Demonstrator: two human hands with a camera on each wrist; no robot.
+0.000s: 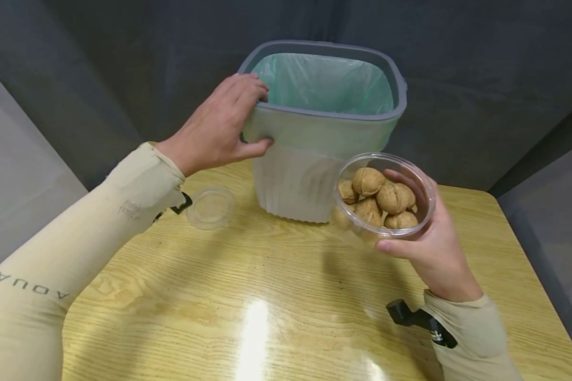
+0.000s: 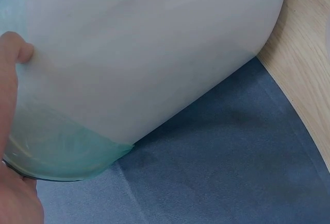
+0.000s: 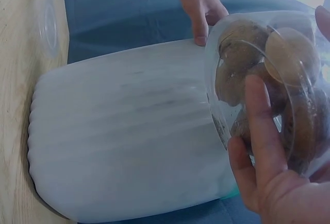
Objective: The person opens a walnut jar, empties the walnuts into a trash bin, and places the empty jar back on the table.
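Both arms are covered in long, snug cream-beige sleeves, the stretchy sun-sleeve kind, ending right at the wrists. The left sleeve has dark capital lettering printed near the forearm, reading upside down from the head view, something like "AQUA", plus a small faint grey patch or logo closer to the wrist. The right sleeve is plain. Each wrist carries a black plastic mount sticking out from under the cuff. Hands are bare, no rings or watch.

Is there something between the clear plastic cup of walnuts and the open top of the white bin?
Nothing visible is in the way. The right hand holds the clear plastic cup of walnuts beside the white ribbed bin with a green bag liner, below its open grey rim. The left hand grips the far corner only.
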